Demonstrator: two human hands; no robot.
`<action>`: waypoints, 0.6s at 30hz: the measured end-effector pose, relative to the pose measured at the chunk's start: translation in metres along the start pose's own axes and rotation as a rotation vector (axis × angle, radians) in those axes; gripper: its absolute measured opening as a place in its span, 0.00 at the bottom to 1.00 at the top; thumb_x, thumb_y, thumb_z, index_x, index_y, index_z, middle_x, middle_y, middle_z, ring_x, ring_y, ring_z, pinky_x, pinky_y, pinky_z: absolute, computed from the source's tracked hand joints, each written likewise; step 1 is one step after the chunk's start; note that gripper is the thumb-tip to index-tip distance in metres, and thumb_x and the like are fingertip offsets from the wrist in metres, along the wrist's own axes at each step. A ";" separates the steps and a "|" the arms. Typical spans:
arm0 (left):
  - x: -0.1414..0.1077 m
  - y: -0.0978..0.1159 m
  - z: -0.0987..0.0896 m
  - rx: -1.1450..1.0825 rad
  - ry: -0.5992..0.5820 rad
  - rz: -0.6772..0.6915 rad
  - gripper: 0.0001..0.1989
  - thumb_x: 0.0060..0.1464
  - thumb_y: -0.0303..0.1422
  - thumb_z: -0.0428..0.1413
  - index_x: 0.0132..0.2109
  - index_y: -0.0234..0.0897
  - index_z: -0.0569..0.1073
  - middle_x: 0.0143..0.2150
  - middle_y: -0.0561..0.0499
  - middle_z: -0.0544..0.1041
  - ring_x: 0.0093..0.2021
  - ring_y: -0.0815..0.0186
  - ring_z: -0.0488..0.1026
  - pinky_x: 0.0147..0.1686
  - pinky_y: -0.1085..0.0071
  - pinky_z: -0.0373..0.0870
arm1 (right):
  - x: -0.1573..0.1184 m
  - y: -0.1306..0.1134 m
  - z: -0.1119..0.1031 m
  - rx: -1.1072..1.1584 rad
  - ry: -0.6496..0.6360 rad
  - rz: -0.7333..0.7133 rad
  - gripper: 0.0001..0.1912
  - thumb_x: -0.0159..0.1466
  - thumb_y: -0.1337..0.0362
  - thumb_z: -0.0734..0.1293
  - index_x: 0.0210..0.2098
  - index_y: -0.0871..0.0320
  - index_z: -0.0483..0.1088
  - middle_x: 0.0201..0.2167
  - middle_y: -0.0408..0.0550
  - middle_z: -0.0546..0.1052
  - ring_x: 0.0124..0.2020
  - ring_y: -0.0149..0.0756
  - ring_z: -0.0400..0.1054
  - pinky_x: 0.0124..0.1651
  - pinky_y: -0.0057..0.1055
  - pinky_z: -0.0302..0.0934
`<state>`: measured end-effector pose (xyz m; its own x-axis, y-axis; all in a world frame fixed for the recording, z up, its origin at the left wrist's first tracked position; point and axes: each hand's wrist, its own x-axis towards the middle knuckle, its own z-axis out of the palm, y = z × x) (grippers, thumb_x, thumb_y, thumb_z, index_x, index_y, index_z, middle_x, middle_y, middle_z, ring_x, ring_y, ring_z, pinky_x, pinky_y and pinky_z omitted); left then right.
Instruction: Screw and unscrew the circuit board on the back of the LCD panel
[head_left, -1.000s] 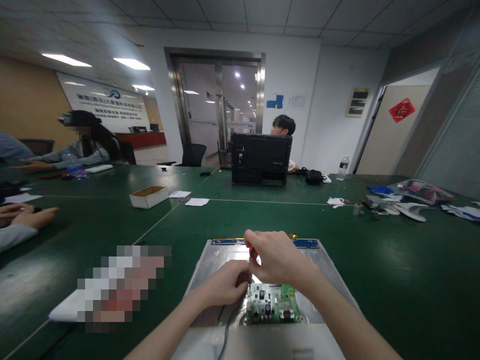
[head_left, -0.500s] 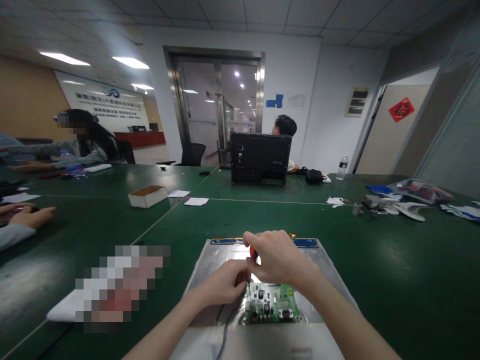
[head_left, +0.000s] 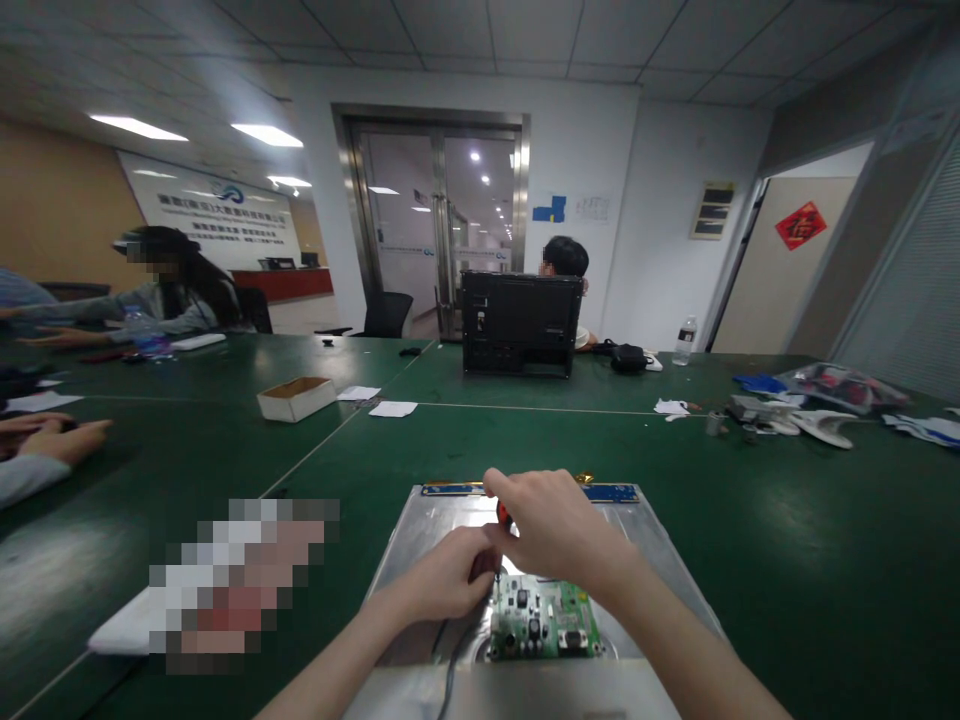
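One red handle [head_left: 503, 514], mostly hidden

The metal panel [head_left: 427, 528] bears a circuit board [head_left: 544, 617] and, along its far edge, a strip board [head_left: 611, 493], with the left hand [head_left: 450, 575] and right hand [head_left: 551, 522] above it. Behind the panel stands a monitor [head_left: 517, 320]; behind-left of the panel, an open box [head_left: 301, 403]; behind-right, a water bottle [head_left: 684, 342].

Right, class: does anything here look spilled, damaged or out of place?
Nothing is plainly spilled or damaged. The board sits straight on the panel. Only the far right of the table looks untidy: a bag and curved white piece lie in a jumble.
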<state>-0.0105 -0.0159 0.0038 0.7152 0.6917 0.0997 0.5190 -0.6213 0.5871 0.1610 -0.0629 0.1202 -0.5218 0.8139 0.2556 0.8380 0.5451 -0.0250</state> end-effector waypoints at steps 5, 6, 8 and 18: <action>-0.001 0.000 0.000 0.036 -0.003 -0.034 0.03 0.46 0.25 0.49 0.31 0.35 0.65 0.27 0.52 0.68 0.27 0.66 0.63 0.26 0.72 0.56 | 0.003 -0.004 0.001 -0.084 -0.011 0.045 0.14 0.66 0.51 0.60 0.36 0.54 0.65 0.28 0.47 0.77 0.31 0.42 0.73 0.28 0.30 0.53; -0.001 -0.001 0.000 0.038 -0.003 -0.032 0.03 0.46 0.25 0.49 0.31 0.35 0.65 0.27 0.52 0.68 0.27 0.66 0.63 0.26 0.72 0.55 | 0.003 -0.004 0.001 -0.092 -0.018 0.049 0.13 0.66 0.51 0.60 0.36 0.54 0.65 0.28 0.47 0.78 0.31 0.42 0.73 0.28 0.30 0.53; -0.001 -0.002 0.000 0.036 0.001 -0.027 0.04 0.46 0.25 0.49 0.32 0.35 0.65 0.27 0.53 0.68 0.27 0.66 0.63 0.26 0.72 0.56 | 0.003 -0.004 0.000 -0.098 -0.021 0.051 0.10 0.66 0.54 0.61 0.36 0.55 0.65 0.29 0.47 0.78 0.31 0.41 0.73 0.28 0.30 0.53; -0.001 0.009 -0.005 0.047 0.001 0.013 0.03 0.47 0.25 0.48 0.29 0.36 0.64 0.26 0.53 0.67 0.27 0.66 0.63 0.26 0.72 0.55 | 0.000 -0.002 0.001 0.011 -0.007 -0.035 0.10 0.62 0.55 0.64 0.36 0.54 0.64 0.32 0.43 0.78 0.31 0.38 0.72 0.27 0.29 0.51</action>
<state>-0.0093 -0.0201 0.0131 0.7218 0.6837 0.1075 0.5313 -0.6469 0.5470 0.1591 -0.0641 0.1196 -0.5521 0.7956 0.2496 0.8174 0.5755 -0.0264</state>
